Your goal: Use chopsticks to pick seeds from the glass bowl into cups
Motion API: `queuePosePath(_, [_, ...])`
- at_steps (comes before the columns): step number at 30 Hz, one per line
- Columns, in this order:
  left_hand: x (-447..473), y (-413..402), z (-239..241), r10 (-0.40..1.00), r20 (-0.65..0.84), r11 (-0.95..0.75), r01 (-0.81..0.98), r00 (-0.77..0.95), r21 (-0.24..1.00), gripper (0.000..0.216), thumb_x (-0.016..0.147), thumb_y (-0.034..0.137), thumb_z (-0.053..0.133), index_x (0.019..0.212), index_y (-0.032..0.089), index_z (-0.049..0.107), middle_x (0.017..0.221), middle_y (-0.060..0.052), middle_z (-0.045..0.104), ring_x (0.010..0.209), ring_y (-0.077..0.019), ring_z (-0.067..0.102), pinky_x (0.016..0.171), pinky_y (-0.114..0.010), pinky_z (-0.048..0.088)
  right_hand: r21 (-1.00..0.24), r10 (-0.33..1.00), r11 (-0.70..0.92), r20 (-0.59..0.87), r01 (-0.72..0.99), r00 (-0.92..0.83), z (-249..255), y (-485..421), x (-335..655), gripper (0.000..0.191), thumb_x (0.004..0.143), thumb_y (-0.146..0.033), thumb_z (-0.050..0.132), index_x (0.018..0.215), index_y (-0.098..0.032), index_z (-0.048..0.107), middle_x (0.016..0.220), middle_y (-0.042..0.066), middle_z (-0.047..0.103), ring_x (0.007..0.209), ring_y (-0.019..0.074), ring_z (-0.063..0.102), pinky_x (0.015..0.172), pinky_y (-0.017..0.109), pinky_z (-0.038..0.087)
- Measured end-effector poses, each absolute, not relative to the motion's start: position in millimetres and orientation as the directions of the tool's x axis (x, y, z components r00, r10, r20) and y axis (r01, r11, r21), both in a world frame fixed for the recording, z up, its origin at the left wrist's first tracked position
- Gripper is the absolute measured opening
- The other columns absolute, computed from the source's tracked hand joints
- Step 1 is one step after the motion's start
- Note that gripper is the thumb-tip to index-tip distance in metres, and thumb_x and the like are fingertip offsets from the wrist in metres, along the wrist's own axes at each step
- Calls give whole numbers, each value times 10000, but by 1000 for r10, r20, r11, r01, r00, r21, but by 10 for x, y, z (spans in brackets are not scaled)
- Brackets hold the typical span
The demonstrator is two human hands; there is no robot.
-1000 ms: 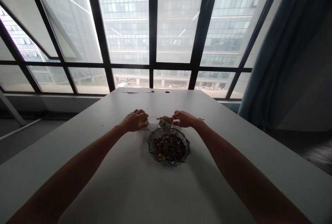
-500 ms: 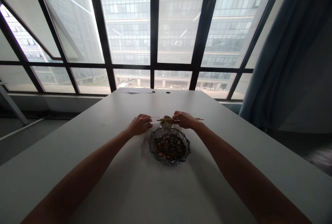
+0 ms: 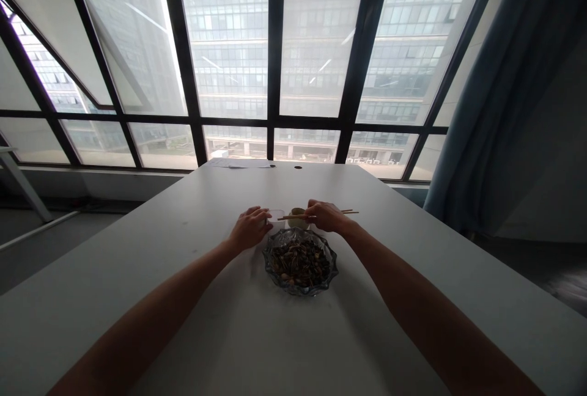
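A dark glass bowl (image 3: pixel 300 261) heaped with seeds and nuts sits in the middle of the white table (image 3: pixel 293 335). Just behind it stand a small clear plastic cup (image 3: pixel 276 217) and a small pale cup (image 3: pixel 298 215). My left hand (image 3: pixel 251 228) rests on the table with curled fingers touching the clear cup. My right hand (image 3: pixel 326 217) is closed on a pair of wooden chopsticks (image 3: pixel 293 217), held level over the pale cup with the tips pointing left.
Papers (image 3: pixel 238 164) lie at the table's far edge beside two dark holes. Large black-framed windows (image 3: pixel 275 66) fill the back wall, and a blue curtain (image 3: pixel 504 90) hangs at the right. The floor drops away on both sides.
My left hand has slid right from a spot beside the cups to the clear cup. The right hand and chopsticks have barely shifted. The view has tilted slightly.
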State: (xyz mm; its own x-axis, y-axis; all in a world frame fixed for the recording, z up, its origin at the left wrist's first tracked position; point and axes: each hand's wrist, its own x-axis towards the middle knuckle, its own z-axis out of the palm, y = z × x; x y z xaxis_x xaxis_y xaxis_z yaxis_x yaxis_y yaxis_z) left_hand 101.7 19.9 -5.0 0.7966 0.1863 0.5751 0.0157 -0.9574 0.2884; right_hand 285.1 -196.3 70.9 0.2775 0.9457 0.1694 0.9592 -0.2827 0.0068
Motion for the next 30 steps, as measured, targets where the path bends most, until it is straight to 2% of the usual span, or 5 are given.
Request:
queuePosePath(10, [1044, 95, -64, 174, 585, -951, -19, 792, 308, 291, 877, 329, 647, 1152, 248, 697, 1339, -97, 663, 1334, -320, 531, 1141, -548, 405, -46, 915, -273, 298, 961, 274, 766, -2123, 2818, 126, 852, -290, 745, 958, -229, 777, 1031, 47, 699, 780, 168, 653, 636, 253, 407])
queuePosePath(15, [1030, 93, -37, 200, 603, -941, -20, 773, 338, 341, 916, 294, 558, 1244, 232, 630, 1460, -128, 561, 1392, -302, 477, 1159, -595, 348, -285, 595, -325, 680, 902, 429, 908, -2257, 2726, 537, 951, -537, 565, 554, -178, 599, 721, 52, 634, 560, 136, 543, 579, 289, 395])
queuePosePath(20, [869, -47, 124, 314, 660, -914, 30, 682, 404, 243, 920, 334, 564, 1123, 246, 665, 1337, -105, 629, 1294, -296, 522, 1141, -569, 337, -544, 364, -5, 781, 839, 508, 1067, -2425, 2594, 697, 981, -706, 305, 620, -198, 617, 684, 61, 626, 638, 174, 595, 632, 305, 468])
queuePosePath(26, [650, -346, 55, 387, 542, -757, -78, 746, 648, 340, 771, 323, 704, 1075, 178, 665, 1085, -96, 654, 893, -206, 613, 828, -369, 544, -765, 596, -36, 500, 643, 628, 1042, -2564, 2407, 776, 881, -846, 306, 596, -186, 600, 432, 7, 487, 411, 129, 478, 439, 265, 392])
queuePosePath(30, [609, -453, -122, 524, 334, -563, 25, 783, 826, 417, 742, 227, 654, 1152, 150, 639, 1102, -101, 697, 914, -213, 663, 871, -381, 549, -808, 751, 4, 391, 589, 532, 981, -2581, 2365, 731, 799, -863, 475, 639, -167, 631, 484, 27, 584, 395, 110, 509, 402, 236, 410])
